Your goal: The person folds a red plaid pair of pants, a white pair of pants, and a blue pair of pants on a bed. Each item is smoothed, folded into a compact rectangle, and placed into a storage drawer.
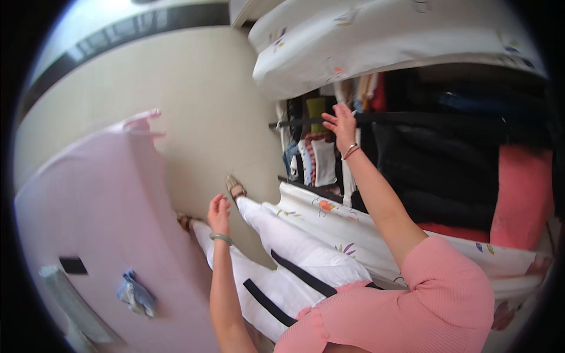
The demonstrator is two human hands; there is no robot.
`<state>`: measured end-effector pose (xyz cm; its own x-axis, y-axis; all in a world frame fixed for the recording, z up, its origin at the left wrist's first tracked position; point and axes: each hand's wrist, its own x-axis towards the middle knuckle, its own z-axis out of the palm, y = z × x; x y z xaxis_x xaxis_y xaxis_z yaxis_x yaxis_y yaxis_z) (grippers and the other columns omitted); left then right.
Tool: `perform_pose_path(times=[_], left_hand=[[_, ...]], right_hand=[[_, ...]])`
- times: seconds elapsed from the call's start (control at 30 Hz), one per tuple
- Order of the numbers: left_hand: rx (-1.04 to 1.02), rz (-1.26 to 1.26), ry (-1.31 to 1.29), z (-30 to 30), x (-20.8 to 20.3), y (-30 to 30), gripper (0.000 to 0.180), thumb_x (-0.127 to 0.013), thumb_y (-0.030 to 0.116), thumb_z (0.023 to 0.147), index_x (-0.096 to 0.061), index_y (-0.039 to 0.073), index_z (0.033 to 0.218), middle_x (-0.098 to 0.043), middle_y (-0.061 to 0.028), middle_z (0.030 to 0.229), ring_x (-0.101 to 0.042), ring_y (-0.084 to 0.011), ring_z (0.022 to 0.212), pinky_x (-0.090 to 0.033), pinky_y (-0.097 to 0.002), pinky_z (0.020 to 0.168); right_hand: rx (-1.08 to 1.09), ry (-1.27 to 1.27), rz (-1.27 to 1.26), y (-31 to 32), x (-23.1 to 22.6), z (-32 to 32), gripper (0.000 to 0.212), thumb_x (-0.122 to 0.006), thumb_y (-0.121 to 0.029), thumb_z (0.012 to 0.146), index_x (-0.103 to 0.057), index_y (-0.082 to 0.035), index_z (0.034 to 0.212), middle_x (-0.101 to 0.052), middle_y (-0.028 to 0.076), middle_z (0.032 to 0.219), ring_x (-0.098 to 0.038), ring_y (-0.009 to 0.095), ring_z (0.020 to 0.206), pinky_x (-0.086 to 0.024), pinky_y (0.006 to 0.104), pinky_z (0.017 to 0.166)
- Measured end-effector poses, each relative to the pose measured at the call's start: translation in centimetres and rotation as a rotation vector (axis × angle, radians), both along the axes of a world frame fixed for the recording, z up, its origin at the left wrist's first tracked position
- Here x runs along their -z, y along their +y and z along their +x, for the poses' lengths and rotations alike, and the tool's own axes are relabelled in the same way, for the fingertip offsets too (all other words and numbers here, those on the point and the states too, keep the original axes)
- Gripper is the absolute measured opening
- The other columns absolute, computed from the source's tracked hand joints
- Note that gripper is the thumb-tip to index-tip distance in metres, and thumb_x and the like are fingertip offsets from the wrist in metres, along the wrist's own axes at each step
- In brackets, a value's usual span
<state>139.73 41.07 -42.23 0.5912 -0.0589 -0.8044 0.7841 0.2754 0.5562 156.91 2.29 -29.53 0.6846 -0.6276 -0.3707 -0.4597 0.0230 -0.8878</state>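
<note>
My right hand (pixel 341 126) is stretched out in front of a fabric wardrobe with a white, flower-printed cover (pixel 388 44). Its fingers are spread and nothing shows in them. Just beside it are a dark bar (pixel 306 122) and a green folded cloth (pixel 316 112). Below these, several rolled or folded clothes (pixel 323 159) stand in a narrow compartment. My left hand (pixel 219 216), with a green bangle at its wrist, hangs over the floor near the bed. Its fingers are loosely bent, and it appears to hold nothing.
A bed with a pale pink sheet (pixel 88 200) lies at left, bearing a small black rectangle (pixel 73 265), a bunched blue cloth (pixel 136 293) and a grey rolled cloth (pixel 73 306). Dark clothes (pixel 432 165) and a coral garment (pixel 521 194) fill the wardrobe at right. Beige floor (pixel 200 88) runs between.
</note>
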Motion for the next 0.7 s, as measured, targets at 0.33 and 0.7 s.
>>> perform_pose_path(times=[0.33, 0.7], left_hand=[[0.538, -0.116, -1.162, 25.6, -32.7, -21.7, 0.03, -0.057, 0.014, 0.096, -0.063, 0.016, 0.125, -0.043, -0.0148, 0.147, -0.056, -0.0211, 0.119, -0.047, -0.0308, 0.088], [0.462, 0.006, -1.983, 35.6, -64.6, -45.9, 0.039, -0.065, 0.025, 0.091, -0.062, 0.027, 0.129, -0.022, -0.0204, 0.157, -0.026, -0.0372, 0.143, -0.024, -0.0465, 0.115]], right_hand=[[-0.027, -0.638, -0.339, -1.7, -37.8, -1.9, 0.038, -0.048, -0.021, 0.102, -0.052, 0.001, 0.133, -0.053, 0.012, 0.136, -0.066, 0.02, 0.1, -0.056, 0.0265, 0.072], [0.478, -1.376, -0.735, -4.3, -60.5, -21.4, 0.046, -0.041, -0.028, 0.105, -0.041, -0.003, 0.143, -0.047, 0.014, 0.144, -0.063, 0.02, 0.105, -0.054, 0.0308, 0.076]])
